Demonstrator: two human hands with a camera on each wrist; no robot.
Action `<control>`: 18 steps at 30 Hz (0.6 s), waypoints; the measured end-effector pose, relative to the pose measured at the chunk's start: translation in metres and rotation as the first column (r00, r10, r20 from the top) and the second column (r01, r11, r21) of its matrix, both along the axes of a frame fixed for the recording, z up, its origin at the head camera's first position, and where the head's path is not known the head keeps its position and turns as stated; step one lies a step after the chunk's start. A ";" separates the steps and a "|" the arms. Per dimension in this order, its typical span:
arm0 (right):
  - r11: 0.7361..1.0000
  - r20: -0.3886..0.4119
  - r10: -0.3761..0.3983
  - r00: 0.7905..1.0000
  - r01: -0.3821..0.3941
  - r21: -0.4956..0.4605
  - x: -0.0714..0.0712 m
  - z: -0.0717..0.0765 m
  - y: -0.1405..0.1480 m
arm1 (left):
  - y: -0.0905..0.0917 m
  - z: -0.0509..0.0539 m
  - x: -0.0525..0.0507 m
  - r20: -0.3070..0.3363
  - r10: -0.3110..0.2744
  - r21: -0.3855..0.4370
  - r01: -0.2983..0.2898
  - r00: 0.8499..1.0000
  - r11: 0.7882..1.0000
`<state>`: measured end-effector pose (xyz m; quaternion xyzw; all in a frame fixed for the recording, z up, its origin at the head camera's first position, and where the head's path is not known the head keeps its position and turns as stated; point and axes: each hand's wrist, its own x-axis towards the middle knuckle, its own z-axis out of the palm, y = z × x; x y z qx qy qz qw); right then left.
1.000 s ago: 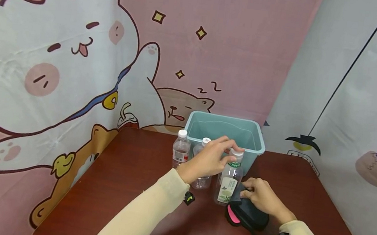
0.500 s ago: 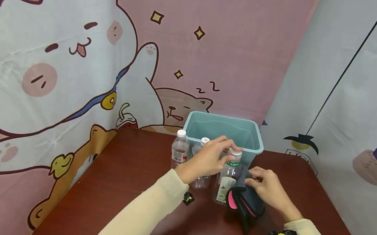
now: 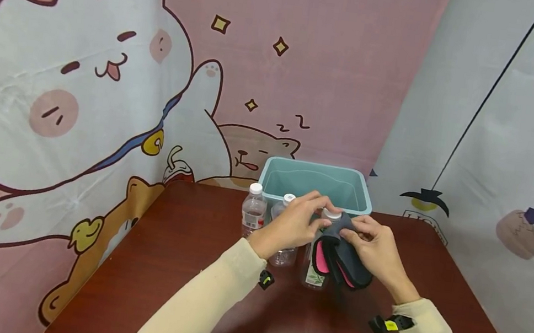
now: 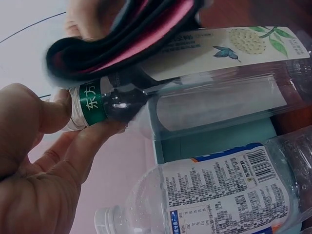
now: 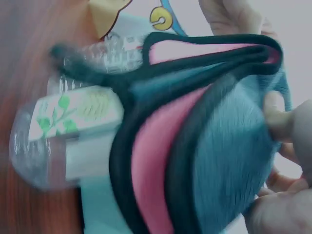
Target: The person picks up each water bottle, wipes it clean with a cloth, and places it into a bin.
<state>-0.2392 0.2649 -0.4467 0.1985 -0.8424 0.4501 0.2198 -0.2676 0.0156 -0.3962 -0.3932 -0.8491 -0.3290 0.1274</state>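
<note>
Thumb and fingers of my left hand (image 3: 294, 224) pinch the white cap and neck of a clear bottle (image 4: 219, 92) with a green neck band and a plant-pattern label, upright on the table. My right hand (image 3: 378, 252) pinches the upper edge of a folded dark grey fabric piece (image 3: 352, 263) with black edging and pink lining. The fabric (image 5: 234, 151) hangs in front of the bottle's upper part and hides much of it in the head view. In the left wrist view a fold of it lies across the neck beside my left fingers.
Two more clear bottles with white caps, one at the left (image 3: 253, 212) and one partly behind my left hand (image 3: 284, 256), stand on the brown table (image 3: 184, 267). Behind them is a light blue bin (image 3: 362, 206). A patterned cloth (image 3: 340, 59) hangs behind the table.
My right hand has lifted the fabric piece off the table and moved it up and left against the bottle's upper part. My left hand has kept its grip on the cap.
</note>
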 end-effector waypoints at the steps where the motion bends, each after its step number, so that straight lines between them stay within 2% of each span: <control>1: 1.000 -0.001 -0.002 1.000 0.002 -0.019 0.000 0.001 -0.001 | 0.000 0.000 0.000 0.001 -0.002 0.000 0.002 1.000 1.000; 4: 0.998 -0.005 -0.003 1.000 0.003 -0.057 0.002 0.005 -0.004 | 0.001 0.002 0.000 0.001 -0.004 -0.001 0.004 1.000 1.000; 6: 0.999 -0.014 -0.004 1.000 0.003 -0.051 0.002 0.007 -0.004 | 0.001 0.003 0.000 0.006 -0.006 0.000 0.006 1.000 1.000; 14: 0.999 -0.044 0.001 0.999 0.001 0.048 -0.001 0.008 -0.004 | 0.000 0.003 0.001 0.001 0.000 -0.003 0.000 1.000 1.000; 18: 0.993 -0.067 -0.020 0.998 0.028 0.117 -0.002 0.007 -0.004 | -0.001 0.003 0.002 -0.001 0.003 -0.005 -0.003 1.000 1.000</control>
